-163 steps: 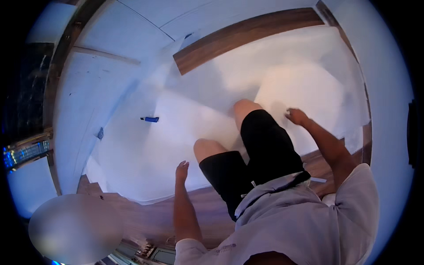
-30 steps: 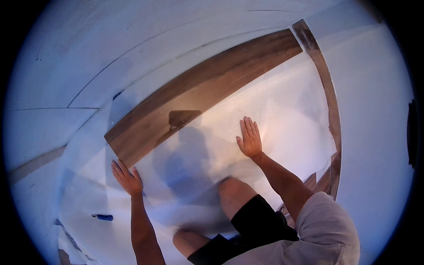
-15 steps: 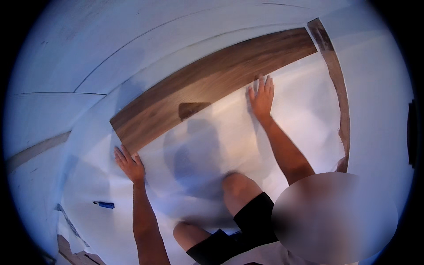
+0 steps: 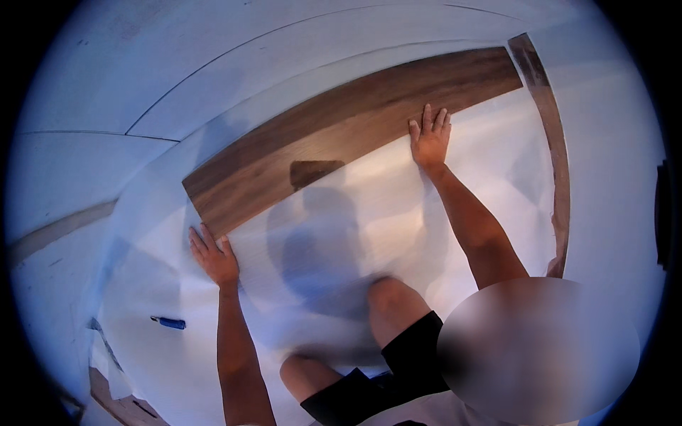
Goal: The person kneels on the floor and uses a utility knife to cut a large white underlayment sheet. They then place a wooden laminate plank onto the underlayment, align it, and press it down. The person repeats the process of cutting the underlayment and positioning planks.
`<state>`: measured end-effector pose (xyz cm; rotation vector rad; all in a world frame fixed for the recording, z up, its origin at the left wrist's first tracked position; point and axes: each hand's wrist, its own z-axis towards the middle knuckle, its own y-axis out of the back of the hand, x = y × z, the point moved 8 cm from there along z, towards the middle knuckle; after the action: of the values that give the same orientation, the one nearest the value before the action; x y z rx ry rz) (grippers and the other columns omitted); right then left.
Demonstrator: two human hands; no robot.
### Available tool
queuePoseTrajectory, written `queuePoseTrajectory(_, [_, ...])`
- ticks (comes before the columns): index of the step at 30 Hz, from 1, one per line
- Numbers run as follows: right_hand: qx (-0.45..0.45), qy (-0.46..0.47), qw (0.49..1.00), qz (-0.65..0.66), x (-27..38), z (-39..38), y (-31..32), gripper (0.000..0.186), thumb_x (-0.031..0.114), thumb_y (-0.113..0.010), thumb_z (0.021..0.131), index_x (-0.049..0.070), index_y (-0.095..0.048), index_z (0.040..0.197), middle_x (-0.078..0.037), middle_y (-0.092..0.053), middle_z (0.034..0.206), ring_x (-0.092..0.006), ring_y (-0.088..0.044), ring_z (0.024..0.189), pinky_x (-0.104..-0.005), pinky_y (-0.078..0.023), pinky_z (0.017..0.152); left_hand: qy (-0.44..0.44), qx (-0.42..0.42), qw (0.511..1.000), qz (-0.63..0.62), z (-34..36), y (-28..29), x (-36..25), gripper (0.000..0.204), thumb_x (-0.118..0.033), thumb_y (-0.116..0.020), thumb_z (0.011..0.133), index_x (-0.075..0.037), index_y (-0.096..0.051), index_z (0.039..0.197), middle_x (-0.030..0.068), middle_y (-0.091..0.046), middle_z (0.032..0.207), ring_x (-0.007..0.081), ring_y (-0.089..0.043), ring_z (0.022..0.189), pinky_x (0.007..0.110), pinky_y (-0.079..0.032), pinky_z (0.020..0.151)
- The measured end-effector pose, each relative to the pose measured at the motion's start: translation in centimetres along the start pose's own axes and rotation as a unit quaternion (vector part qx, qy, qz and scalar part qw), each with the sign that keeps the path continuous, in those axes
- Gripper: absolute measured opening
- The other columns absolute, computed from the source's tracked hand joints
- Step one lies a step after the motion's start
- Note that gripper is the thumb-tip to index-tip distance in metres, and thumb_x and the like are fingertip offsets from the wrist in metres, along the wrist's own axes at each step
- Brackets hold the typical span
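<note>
A long wood-grain plank lies on white sheeting beside the pale wall. At its left end, my left hand rests with fingers spread, the tips touching or just beside the end's near corner. My right hand has its fingers spread over the near long edge toward the plank's right part, palm on or just above the sheet. Neither hand grips anything. A blue-handled cutter lies on the sheeting to the left of my left forearm.
A pale panelled wall runs along the far side, another along the right, with a narrow brown strip at its foot. Brown flooring shows at the lower left. My bare knees are near the sheeting below the plank.
My right hand has moved forward from the sheeting onto the plank's near edge. My left hand stays at the left end. Compared with the oldest frame, I am bent closer to the plank.
</note>
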<state>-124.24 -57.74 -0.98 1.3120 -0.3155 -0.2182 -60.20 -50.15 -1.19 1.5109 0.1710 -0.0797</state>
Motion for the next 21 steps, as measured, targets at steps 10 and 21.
queuePoseTrajectory(10, [0.039, 0.014, 0.998, 0.047, 0.0, 1.2, 1.1, 0.084, 0.059, -0.065, 0.096, 0.012, -0.041, 0.161, -0.029, -0.025, 0.169, -0.0485, -0.020, 0.156, -0.0566, -0.015, 0.128, 0.022, -0.037, 0.999, -0.033, -0.9, -1.5, 1.8, 0.064, -0.038, -0.054, 0.107, -0.011, -0.039, 0.162, 0.0254, -0.028, 0.168, 0.0444, -0.028, 0.153, 0.056, -0.022, 0.125])
queuePoseTrajectory(21, [-0.018, 0.069, 0.997, 0.042, -2.2, 0.5, 0.0, 0.082, 0.060, -0.063, 0.098, 0.010, -0.043, 0.160, -0.027, -0.032, 0.167, -0.0483, -0.028, 0.154, -0.0563, -0.020, 0.127, 0.014, 0.013, 1.000, 0.008, -1.0, 0.8, -0.1, 0.077, -0.039, -0.066, 0.099, -0.008, -0.036, 0.162, 0.0235, -0.022, 0.171, 0.0411, -0.022, 0.158, 0.053, -0.017, 0.129])
